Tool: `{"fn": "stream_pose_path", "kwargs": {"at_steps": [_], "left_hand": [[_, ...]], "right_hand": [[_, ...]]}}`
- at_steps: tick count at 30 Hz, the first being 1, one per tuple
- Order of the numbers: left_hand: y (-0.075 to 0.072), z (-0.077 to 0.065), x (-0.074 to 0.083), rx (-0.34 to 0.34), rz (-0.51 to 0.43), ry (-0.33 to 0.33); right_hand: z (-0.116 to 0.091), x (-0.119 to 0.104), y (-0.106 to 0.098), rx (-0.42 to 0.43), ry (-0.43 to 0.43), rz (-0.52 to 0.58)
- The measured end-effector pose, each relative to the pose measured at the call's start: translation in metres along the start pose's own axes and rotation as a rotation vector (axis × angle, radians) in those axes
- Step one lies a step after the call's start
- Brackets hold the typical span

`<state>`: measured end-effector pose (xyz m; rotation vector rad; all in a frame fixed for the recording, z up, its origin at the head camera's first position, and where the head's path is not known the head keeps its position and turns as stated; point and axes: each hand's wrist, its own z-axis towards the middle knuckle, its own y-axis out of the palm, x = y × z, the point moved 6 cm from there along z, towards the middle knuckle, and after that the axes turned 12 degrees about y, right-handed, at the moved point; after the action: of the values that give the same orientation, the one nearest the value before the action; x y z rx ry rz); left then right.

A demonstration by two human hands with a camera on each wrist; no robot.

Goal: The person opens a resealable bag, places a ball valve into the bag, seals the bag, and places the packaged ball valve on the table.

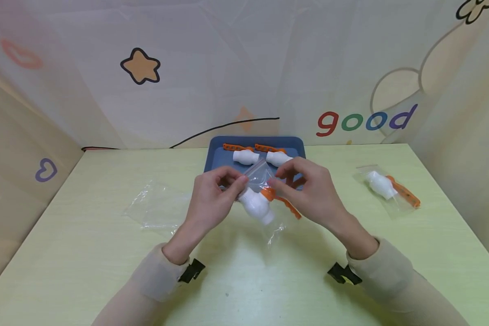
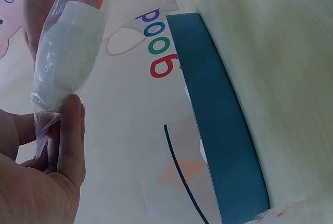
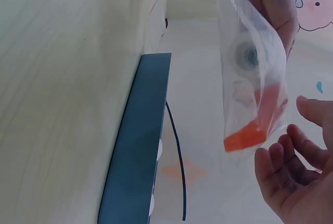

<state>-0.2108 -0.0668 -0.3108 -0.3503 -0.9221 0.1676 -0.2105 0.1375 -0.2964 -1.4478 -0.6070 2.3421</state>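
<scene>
My left hand [image 1: 213, 195] pinches the top edge of a clear zip bag [image 1: 258, 173] between thumb and fingers. Inside the bag hang a white bulb-shaped plastic piece [image 1: 256, 206] with a ribbed end and an orange perforated strip [image 1: 289, 207]. The left wrist view shows the white piece [image 2: 67, 52] close above the left fingertips [image 2: 72, 107]. At the bag's other side is my right hand [image 1: 309, 190]. In the right wrist view its thumb and loosely bent fingers [image 3: 265, 161] stand apart beside the bag, with the orange part [image 3: 247, 136] nearby.
Behind the hands, a blue tray [image 1: 213, 158] holds two white pieces [image 1: 246, 157] and two orange strips [image 1: 237, 147]. Flat clear plastic bags [image 1: 159, 208] lie to the left. On the right lies another bag [image 1: 385, 190] with a white piece and an orange strip. A printed curtain [image 1: 228, 68] backs the table.
</scene>
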Motion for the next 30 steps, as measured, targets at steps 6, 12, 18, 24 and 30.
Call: {"fn": "stream_pose_path", "kwargs": {"at_steps": [6,12,18,24,30], "left_hand": [[-0.001,0.000,-0.001,0.019,-0.012,-0.018],[-0.002,0.001,-0.003,0.038,0.000,-0.015],[0.000,0.000,-0.004,0.047,-0.016,-0.023],[0.005,0.000,-0.005,0.050,-0.017,0.001],[0.009,-0.002,-0.005,0.044,-0.033,-0.013]], "right_hand": [[-0.005,-0.004,0.007,-0.019,-0.041,-0.094],[-0.009,-0.009,0.014,-0.085,-0.046,-0.154],[-0.014,-0.014,0.020,-0.119,-0.007,-0.213],[-0.018,-0.016,0.028,-0.132,0.028,-0.396],[-0.017,-0.018,0.032,-0.112,0.014,-0.478]]}}
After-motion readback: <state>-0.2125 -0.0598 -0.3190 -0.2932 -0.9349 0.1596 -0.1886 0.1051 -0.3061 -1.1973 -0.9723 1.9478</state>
